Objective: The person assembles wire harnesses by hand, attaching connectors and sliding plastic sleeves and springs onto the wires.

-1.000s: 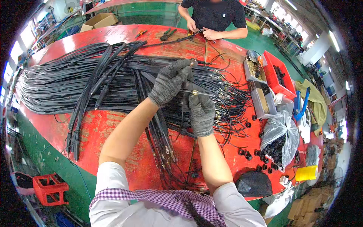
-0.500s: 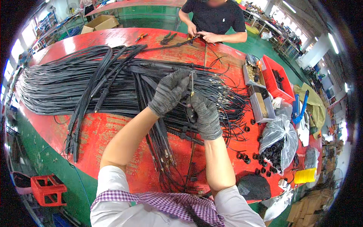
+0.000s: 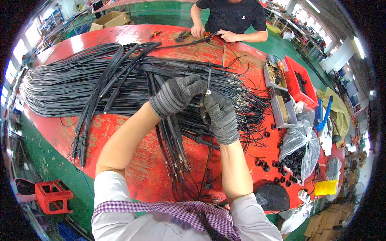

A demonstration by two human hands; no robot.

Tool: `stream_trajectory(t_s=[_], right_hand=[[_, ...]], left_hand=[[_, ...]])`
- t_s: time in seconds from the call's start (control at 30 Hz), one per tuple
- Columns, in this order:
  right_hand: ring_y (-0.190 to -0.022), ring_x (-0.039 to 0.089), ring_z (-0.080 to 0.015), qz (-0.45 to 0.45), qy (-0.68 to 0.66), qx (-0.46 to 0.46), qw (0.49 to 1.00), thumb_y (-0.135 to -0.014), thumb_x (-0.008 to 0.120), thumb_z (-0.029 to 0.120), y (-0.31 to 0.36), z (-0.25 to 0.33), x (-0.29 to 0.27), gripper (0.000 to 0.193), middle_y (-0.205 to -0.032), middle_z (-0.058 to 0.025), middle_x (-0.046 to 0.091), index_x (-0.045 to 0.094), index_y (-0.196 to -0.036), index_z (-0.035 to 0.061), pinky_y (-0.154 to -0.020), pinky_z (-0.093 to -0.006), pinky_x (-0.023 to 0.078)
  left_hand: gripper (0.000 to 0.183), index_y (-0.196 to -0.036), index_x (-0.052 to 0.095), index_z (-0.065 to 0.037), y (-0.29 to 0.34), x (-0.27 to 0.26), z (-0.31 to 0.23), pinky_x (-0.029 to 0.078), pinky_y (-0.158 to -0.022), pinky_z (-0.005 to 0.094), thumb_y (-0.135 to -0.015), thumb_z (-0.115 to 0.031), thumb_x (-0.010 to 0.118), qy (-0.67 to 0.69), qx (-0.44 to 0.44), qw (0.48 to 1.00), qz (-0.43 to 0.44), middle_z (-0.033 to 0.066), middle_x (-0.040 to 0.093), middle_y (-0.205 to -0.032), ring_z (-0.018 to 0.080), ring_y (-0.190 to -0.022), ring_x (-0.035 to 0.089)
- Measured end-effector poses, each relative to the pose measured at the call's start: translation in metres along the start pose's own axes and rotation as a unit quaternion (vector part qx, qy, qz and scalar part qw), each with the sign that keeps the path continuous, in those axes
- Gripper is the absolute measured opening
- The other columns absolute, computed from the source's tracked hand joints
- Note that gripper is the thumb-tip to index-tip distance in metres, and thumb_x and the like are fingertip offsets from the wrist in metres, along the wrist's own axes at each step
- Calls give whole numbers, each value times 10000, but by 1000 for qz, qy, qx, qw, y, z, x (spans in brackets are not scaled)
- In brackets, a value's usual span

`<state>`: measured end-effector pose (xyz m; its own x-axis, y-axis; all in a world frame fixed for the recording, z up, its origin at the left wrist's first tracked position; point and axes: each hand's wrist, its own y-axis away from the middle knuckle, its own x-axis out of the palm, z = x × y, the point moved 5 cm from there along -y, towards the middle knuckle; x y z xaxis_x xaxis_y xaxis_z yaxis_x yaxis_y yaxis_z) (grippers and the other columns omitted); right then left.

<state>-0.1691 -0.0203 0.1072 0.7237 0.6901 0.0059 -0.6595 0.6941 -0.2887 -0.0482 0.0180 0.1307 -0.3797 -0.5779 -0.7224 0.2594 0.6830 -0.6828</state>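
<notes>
Both my hands wear grey striped knit gloves and meet above a thick bundle of black cables (image 3: 76, 86) on the red table. My left hand (image 3: 177, 95) is closed, its fingertips pinched beside a thin, upright grey strip (image 3: 209, 78); whether it grips the strip is hidden. My right hand (image 3: 221, 120) is closed around a dark, cable-like piece, with a small pale metal ring (image 3: 208, 92) showing just above its fingers. Most of that piece is covered by the glove. Loose cable ends with metal tips (image 3: 241, 96) fan out to the right, and a shorter bunch (image 3: 175, 146) hangs toward me.
Across the red table (image 3: 132, 160), a person in a black shirt (image 3: 231, 18) handles a cable near pliers (image 3: 183, 36). To the right are a red bin (image 3: 299, 82), clear bins (image 3: 281, 106), a plastic bag (image 3: 299, 146) with black rings, a blue tool (image 3: 323, 114) and yellow tape (image 3: 325, 187).
The view has shifted slightly. My hands remain close together; the thin strip now stands taller above them and the pale ring shows face-on. The person opposite has shifted their hands slightly.
</notes>
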Motion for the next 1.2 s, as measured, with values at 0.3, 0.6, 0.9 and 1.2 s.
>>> stream_trajectory(t_s=[0.3, 0.6, 0.9, 1.2], right_hand=[[-558, 537, -191, -76, 149, -54, 984, -848, 530, 174, 11, 1, 2, 162, -633, -91, 564, 605, -855, 31, -511, -300, 412], [-627, 517, -101, -206, 188, -131, 951, -761, 643, 93, 18, -5, -39, 164, -741, -23, 587, 612, -906, 24, -595, -245, 440], [-715, 583, -116, -90, 62, -91, 990, -734, 652, 14, -1, -14, -76, 245, -846, -52, 616, 596, -972, -3, -602, -238, 502], [-674, 578, -129, -138, 126, -69, 980, -731, 644, 25, -53, -35, -101, 216, -814, -75, 603, 593, -937, -16, -598, -253, 487]], left_hand=[[290, -1005, 547, -64, 2, -12, -14, 485, -667, 349, -715, -43, 531, 85, 29, 996, 5, 114, 569, -883, 292, -777, 581], [402, -1138, 485, -57, -1, 23, -13, 458, -727, 378, -753, -109, 584, 192, -16, 981, 5, 137, 555, -935, 316, -858, 540], [487, -1151, 491, -73, -3, 71, -9, 421, -837, 388, -726, -259, 638, 58, -38, 996, 56, 135, 549, -1028, 316, -942, 527], [334, -1045, 532, -71, 2, 85, 62, 439, -799, 356, -727, -111, 625, 57, -140, 986, 66, 131, 573, -972, 312, -910, 549]])
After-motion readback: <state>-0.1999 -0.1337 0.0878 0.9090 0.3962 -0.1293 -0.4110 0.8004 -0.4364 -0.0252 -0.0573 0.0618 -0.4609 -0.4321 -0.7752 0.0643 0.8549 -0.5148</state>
